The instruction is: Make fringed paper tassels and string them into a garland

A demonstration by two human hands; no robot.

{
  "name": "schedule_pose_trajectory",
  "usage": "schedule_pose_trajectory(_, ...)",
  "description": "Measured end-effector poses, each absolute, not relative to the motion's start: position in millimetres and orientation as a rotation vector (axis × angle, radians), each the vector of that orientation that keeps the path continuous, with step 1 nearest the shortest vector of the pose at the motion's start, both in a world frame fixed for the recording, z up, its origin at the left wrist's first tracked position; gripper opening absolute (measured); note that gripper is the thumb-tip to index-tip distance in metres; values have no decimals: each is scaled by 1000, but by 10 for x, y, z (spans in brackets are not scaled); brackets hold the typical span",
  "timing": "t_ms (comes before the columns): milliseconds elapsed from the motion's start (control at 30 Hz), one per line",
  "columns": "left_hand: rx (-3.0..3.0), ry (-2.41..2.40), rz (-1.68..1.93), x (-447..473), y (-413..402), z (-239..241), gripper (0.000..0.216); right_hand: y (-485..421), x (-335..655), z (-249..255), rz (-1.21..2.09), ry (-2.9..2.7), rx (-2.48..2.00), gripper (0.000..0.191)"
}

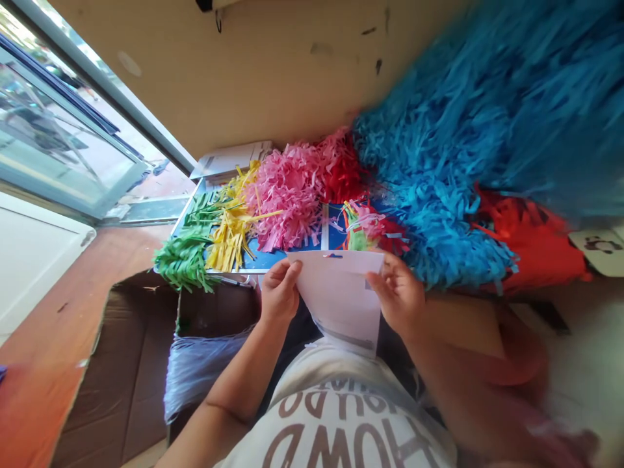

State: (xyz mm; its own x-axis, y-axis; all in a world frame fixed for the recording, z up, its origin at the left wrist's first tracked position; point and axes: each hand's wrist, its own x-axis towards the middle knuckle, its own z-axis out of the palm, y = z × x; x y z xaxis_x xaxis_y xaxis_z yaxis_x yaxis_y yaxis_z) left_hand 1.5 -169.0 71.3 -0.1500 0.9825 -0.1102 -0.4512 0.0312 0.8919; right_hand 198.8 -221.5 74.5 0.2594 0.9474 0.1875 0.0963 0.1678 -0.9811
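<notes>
White sheet of paper (338, 296) is being held up between both hands, close to the person's chest and just in front of the near edge of a blue surface (266, 260). The left hand (279, 294) is pinching the sheet's left edge, while the right hand (398, 296) is gripping its right edge. Beyond it, fringed paper is lying in piles: green fringe (182, 260), yellow fringe (231, 231), pink fringe (287, 195) and a large blue fringe (439, 195), with a cardboard box (121, 364) sitting lower left.

Worn on the head, tilted forward and down, close over left hand (279, 296), right hand (400, 299) and white sheet (338, 296); facing table (266, 260) and wall (273, 78) beyond.
</notes>
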Motion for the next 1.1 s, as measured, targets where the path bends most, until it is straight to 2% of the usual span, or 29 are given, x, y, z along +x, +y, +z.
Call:
schedule_pose_trajectory(100, 687, 992, 1489, 30, -1719, 671, 37, -2304, 1912, 661, 829, -1003, -1122, 51)
schedule_pose_trajectory(267, 688, 999, 1564, 53, -1784, 584, 38, -2486, 1880, 529, 582, -1132, -1205, 27)
schedule_pose_trajectory(433, 719, 1009, 1585, 77, -1846, 584, 37, -2499, 1935, 516, 471, -1204, -1152, 11)
schedule_pose_trajectory(500, 729, 1011, 1586, 83, -1867, 588, 38, -2499, 1949, 551, 465, -1196, -1140, 10)
schedule_pose_trajectory(633, 707, 1032, 1649, 61, -1905, 581, 35, -2552, 1983, 656, 490, -1249, -1098, 21)
schedule_pose_trajectory(833, 800, 1025, 1605, 47, -1947, 606, 34, -2584, 2042, 641, 545, -1200, -1095, 8)
schedule_pose_trajectory(900, 812, 1039, 1627, 78, -1957, 613, 34, -2536, 2065, 611, 667, -1097, -1093, 13)
schedule_pose_trajectory(1033, 855, 1110, 1665, 179, -1993, 575, 35, -2375, 2156, 652, 949, -1008, -1084, 45)
schedule_pose_trajectory(1100, 891, 1127, 1650, 217, -2007, 554, 36, -2296, 2217, 698, 956, -1062, -1201, 42)
